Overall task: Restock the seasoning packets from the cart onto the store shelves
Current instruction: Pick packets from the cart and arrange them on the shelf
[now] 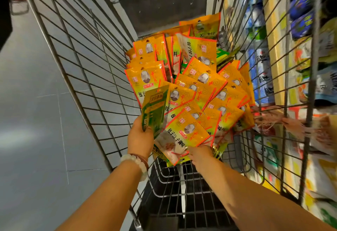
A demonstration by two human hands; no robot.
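Gripping a green packet in the left hand while the right hand, fingers hidden so its grip cannot be told, reaches under the orange packets heaped in the cart, the person should gather a squared stack before lifting.

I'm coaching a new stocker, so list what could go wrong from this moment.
1. The left hand pinches the green packet by its lower edge only, so it may slip out.
2. The right hand digs under a loose, overlapping pile of orange packets; lifting one may drag others along or tip them.
3. Thin packets could slide through the wire cart wall gaps.
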